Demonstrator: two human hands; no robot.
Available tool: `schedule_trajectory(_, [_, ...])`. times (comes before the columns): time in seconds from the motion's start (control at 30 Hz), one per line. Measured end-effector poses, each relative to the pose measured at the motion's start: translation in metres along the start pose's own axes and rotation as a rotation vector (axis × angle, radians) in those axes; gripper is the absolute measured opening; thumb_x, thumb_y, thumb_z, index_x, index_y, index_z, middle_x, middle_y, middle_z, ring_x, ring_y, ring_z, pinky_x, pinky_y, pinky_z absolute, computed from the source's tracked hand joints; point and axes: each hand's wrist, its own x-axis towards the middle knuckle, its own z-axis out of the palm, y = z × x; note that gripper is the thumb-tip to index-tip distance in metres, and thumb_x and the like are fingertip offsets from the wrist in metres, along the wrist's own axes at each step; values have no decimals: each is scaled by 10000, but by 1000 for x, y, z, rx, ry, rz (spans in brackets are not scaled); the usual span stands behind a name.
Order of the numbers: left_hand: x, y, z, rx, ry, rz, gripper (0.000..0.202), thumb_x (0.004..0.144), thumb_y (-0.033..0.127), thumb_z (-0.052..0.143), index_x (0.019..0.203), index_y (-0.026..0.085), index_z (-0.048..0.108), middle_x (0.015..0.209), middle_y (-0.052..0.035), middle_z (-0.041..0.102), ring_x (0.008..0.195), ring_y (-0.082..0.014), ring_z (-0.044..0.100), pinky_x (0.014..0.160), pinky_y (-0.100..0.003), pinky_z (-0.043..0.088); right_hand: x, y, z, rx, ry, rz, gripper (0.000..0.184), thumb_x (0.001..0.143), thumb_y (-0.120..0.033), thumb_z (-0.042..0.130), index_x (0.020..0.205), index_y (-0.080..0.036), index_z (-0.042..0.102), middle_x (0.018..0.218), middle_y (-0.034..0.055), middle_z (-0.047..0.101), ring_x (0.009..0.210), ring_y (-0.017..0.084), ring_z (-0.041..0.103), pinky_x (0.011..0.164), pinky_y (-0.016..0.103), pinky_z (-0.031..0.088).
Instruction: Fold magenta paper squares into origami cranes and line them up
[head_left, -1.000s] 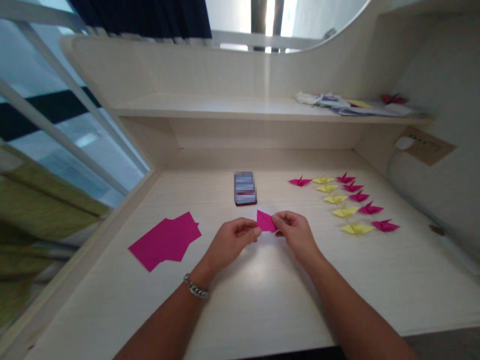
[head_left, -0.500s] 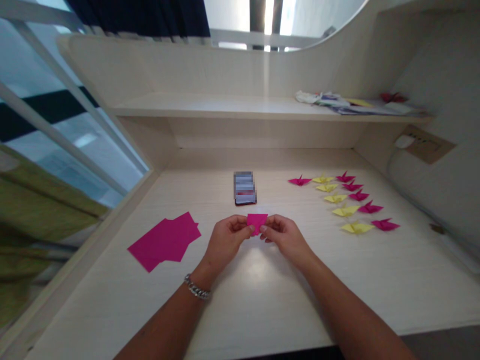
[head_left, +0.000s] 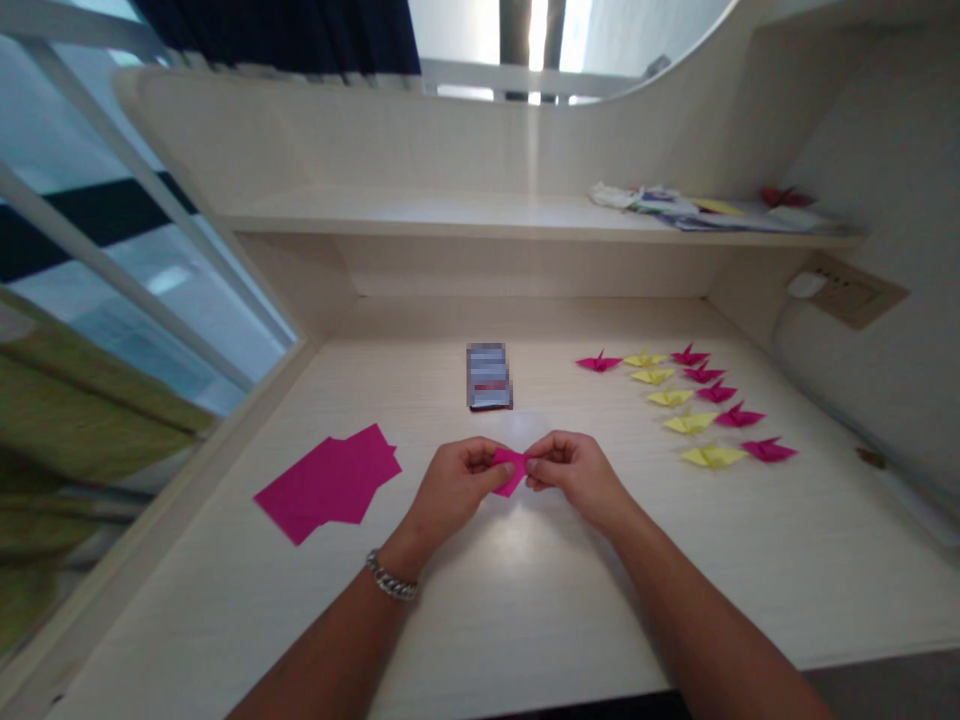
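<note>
A small folded piece of magenta paper [head_left: 511, 469] is pinched between both my hands just above the desk [head_left: 525, 580]. My left hand [head_left: 454, 487], with a metal bracelet [head_left: 391, 579] on its wrist, grips the paper's left side with closed fingers. My right hand [head_left: 574, 475] pinches its right side. Most of the paper is hidden by my fingertips.
A stack of flat magenta sheets [head_left: 330, 482] lies to the left. A phone [head_left: 489, 377] lies behind my hands. Several folded magenta and yellow paper cranes [head_left: 701, 405] stand in rows at the right. The shelf [head_left: 465, 215] above holds papers [head_left: 690, 210]. A wall socket [head_left: 847, 290] is at right.
The paper was a raised triangle, then a small square, and is now lower and mostly covered by my fingertips. Both hands have drawn closer together.
</note>
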Motion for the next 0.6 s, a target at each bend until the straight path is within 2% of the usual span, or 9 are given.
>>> schedule_trajectory(0.23, [-2,5,1,-7,12,10,83,687,159,692,764,132,707,668,-26,694,588,-112,603,570,-213,484,-2,-3,-2,-11,-28,-5,172,614,-248,746,711,-142,652,561,14,661,508,119,606,548,255,500])
schedule_trajectory(0.4, [-3,6,1,-34,78,45,56,657,118,703,699,149,725,636,-8,682,560,-88,574,546,-183,456,-2,-2,-1,88,13,-25,188,573,-225,771,712,-139,678,534,18,660,488,137,619,533,265,510])
schedule_trajectory(0.6, [-3,7,0,-14,94,96,67,662,100,693,685,156,722,629,-6,678,563,-89,572,549,-182,452,-1,1,-1,175,-22,-3,203,587,-217,766,761,-143,693,610,36,691,546,140,641,582,277,530])
